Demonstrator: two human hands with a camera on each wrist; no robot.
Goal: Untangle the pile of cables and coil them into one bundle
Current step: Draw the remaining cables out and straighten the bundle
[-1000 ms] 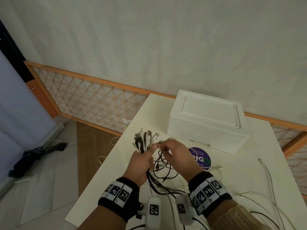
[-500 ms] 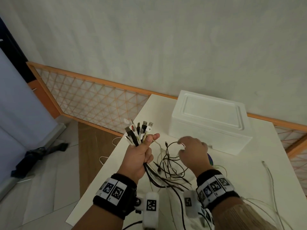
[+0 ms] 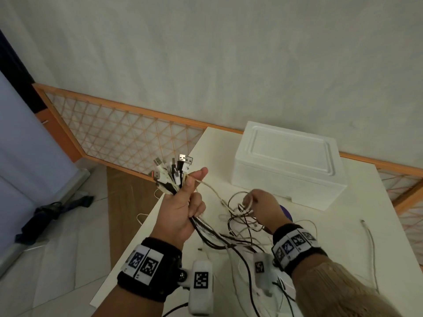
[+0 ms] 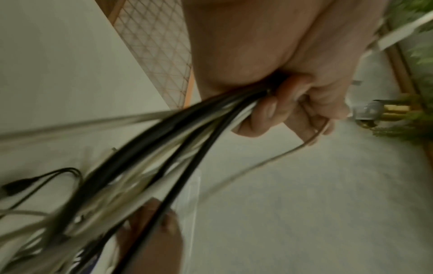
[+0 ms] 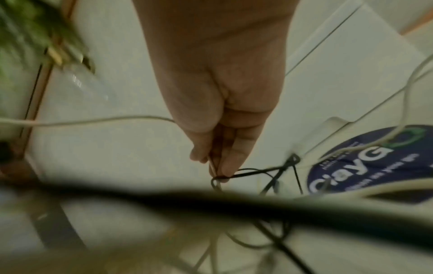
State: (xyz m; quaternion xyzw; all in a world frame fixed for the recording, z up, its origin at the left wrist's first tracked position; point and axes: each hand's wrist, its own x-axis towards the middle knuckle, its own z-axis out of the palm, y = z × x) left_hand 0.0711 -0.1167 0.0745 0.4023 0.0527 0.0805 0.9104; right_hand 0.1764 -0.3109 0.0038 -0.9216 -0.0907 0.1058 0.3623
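My left hand (image 3: 183,202) is raised above the table's left edge and grips a bundle of black and white cables (image 3: 174,175), with their USB plugs fanning out above the fist. The left wrist view shows fingers (image 4: 264,113) curled round the strands (image 4: 164,148). From the fist the cables run down into a loose tangle (image 3: 238,225) on the white table (image 3: 343,236). My right hand (image 3: 258,204) hovers over the tangle and pinches a thin white cable loop (image 3: 248,202); in the right wrist view the fingertips (image 5: 225,166) also touch a black loop (image 5: 246,172).
A white foam box (image 3: 288,163) stands at the back of the table, a round dark sticker (image 5: 374,161) just in front of it. A loose white cable (image 3: 370,243) lies at the right. An orange lattice railing (image 3: 128,136) runs behind, and floor lies off the left edge.
My left hand has lifted the plug bundle higher and to the left. My right hand left the bundle, dropped to the tangle and picked up a white loop.
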